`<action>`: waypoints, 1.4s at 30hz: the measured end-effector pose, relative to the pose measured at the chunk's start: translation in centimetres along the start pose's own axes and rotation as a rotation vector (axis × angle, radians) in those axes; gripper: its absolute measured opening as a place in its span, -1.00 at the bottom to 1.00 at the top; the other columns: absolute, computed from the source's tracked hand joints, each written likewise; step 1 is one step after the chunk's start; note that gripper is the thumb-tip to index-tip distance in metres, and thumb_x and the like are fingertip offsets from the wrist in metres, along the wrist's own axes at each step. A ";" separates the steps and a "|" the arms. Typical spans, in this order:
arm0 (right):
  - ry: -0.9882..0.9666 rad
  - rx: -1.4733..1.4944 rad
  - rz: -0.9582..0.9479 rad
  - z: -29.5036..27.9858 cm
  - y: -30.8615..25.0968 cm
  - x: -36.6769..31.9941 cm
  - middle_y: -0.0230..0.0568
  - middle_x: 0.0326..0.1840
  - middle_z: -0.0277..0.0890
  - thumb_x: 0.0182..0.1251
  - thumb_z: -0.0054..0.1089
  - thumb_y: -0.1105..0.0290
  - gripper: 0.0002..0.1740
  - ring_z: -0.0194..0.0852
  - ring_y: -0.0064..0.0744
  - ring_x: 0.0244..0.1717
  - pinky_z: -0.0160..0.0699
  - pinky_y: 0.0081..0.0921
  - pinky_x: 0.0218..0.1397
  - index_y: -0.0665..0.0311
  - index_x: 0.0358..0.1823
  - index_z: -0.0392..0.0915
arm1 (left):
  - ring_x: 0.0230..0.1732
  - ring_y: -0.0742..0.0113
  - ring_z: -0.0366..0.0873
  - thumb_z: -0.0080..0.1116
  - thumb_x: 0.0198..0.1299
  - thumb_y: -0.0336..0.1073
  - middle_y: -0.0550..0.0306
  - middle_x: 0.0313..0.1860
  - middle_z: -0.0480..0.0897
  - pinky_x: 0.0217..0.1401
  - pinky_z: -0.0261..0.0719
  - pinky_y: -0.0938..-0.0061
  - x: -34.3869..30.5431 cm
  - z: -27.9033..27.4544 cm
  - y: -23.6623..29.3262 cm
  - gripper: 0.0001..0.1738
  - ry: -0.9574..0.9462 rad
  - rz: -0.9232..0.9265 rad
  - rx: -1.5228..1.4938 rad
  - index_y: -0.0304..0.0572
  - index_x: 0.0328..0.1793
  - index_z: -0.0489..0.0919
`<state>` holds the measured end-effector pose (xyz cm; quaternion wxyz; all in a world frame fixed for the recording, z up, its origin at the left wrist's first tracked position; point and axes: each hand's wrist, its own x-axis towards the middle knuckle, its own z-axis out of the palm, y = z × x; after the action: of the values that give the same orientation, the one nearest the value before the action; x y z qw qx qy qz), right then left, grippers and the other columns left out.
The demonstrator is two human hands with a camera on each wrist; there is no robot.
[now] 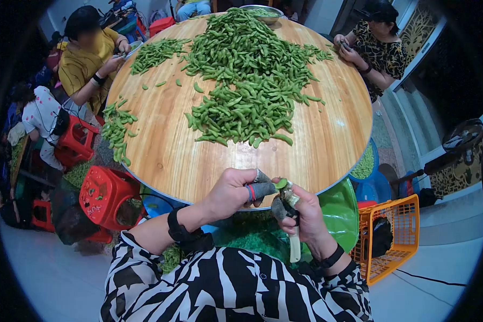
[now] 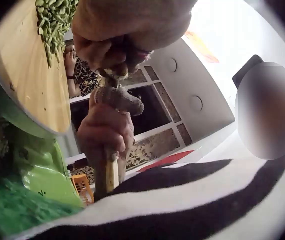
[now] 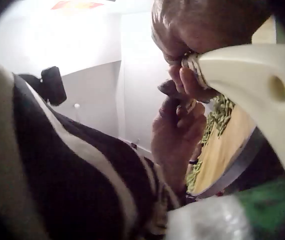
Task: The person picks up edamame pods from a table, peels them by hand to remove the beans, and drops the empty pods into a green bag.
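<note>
In the head view, my left hand and right hand meet close together just off the table's near edge. Dark grey covers wrap the thumb and a finger of the left hand, which curls its fingers at a green bean pod. My right hand grips a tool with a cream handle; its working end is hidden among the fingers. The right wrist view shows that handle widening toward an end with a hole. In the left wrist view, the left hand is above the right hand.
A large heap of bean pods covers the middle of the round wooden table. Smaller piles lie at left. One person sits far left, another far right. Red stools and an orange basket flank me.
</note>
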<state>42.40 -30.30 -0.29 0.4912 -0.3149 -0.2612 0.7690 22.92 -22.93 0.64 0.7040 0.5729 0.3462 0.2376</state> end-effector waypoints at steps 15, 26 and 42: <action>0.083 -0.927 -0.485 -0.8 -1.1 0.8 -0.28 -0.23 0.45 0.18 0.20 0.53 -0.66 0.42 -0.57 -0.19 0.43 -0.60 -0.09 0.39 0.00 0.42 | -0.67 0.64 0.37 0.15 0.26 -0.30 0.29 -0.55 0.58 -0.65 0.26 0.71 0.2 0.5 -0.5 -0.83 -0.145 -0.101 -0.032 -0.16 -0.08 0.62; 0.071 -0.898 -0.454 -1.7 -1.1 0.7 -0.19 -0.27 0.42 0.07 0.18 0.56 -0.74 0.45 -0.42 -0.27 0.43 -0.54 -0.18 0.41 -0.15 0.49 | -0.65 0.61 0.39 0.07 0.26 -0.39 0.25 -0.55 0.56 -0.63 0.32 0.68 0.2 1.4 -0.1 -0.88 -0.124 -0.120 -0.069 -0.21 -0.17 0.60; 0.153 -1.365 -0.416 -1.6 0.0 0.5 0.04 -0.51 0.37 0.01 0.11 0.56 -0.78 0.43 0.05 -0.48 0.44 -0.27 -0.38 0.38 -0.26 0.36 | -0.54 0.39 0.47 0.11 0.15 -0.41 0.00 -0.56 0.55 -0.44 0.44 0.45 -0.9 2.0 -2.6 -0.86 -0.112 0.198 0.463 -0.32 -0.20 0.52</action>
<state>43.43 -29.69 -1.41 0.3379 -0.5486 -0.7032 0.3006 23.68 -25.45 -1.46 0.5454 0.7622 0.2941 0.1876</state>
